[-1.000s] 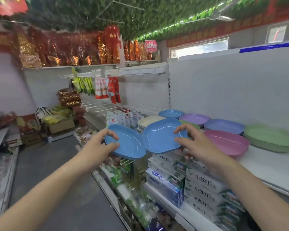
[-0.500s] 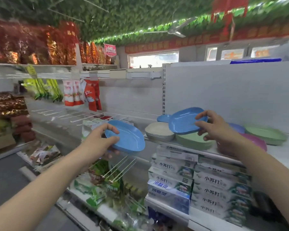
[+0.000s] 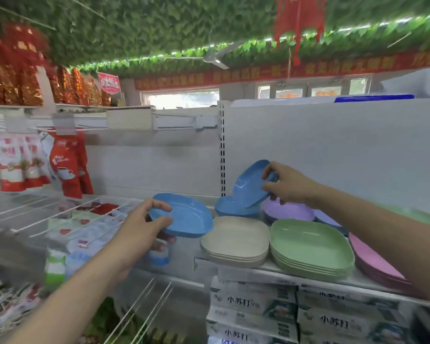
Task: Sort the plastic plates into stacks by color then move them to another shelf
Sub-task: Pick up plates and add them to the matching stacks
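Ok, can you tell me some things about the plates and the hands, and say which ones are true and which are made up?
1. Each hand holds a blue plate. True: the left hand grips one blue plate, the right hand a tilted blue plate.
2. The tilted plate hangs over the pink stack. False: it is over the blue stack.
3. The green stack sits beside the cream stack. True.
4. The left hand is empty. False: it holds a plate.

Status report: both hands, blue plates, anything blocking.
Right hand grips tilted blue plate over blue stack. Left hand grips second blue plate. Nothing blocking the stack.
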Demonstrator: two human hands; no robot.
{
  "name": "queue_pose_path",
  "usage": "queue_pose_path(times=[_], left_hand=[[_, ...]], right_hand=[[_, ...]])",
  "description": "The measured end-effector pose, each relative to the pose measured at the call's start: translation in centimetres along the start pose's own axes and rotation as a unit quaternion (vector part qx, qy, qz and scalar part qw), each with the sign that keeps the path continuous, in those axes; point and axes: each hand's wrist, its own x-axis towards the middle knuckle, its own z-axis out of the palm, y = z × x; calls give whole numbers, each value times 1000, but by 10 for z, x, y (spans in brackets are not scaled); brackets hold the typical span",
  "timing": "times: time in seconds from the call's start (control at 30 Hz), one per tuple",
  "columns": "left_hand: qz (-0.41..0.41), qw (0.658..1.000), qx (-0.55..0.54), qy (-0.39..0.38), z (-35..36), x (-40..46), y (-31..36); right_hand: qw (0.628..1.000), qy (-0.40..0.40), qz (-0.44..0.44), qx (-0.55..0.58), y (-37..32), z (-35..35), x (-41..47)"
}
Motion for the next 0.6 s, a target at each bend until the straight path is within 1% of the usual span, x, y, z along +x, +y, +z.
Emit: queue_pose_path(times=[0.07,0.13,0.23,0.3,0.33,0.4,0.43,0.5,0.6], left_hand=[[-3,1000,-18,-2,4,34,-9],[-6,999,-32,-8,9,64,-16],[-15,998,-42,-36,21,99,-22],[-17,998,-43,-52,30,119,-24],[-18,997,-45,-59,35,128,-24],[-18,996,-50,-76,46,143,-23],[-20,995,-50,-88,51,149,-23],[-24,992,-42,-114,63,159,-22],[-17,988,-29,-153,80,175,-19]], right_hand=[[999,-38,25,-15,2,11,26],[997,-57,43,-15,3,22,47],[992,-94,74,-34,6,40,64],[983,-134,81,-94,7,47,70],[975,-143,71,-152,9,48,71],[952,-135,45,-272,14,48,74],[944,-126,43,-303,17,48,74],[938,-111,57,-324,22,46,73],[938,-89,72,-327,26,37,70]])
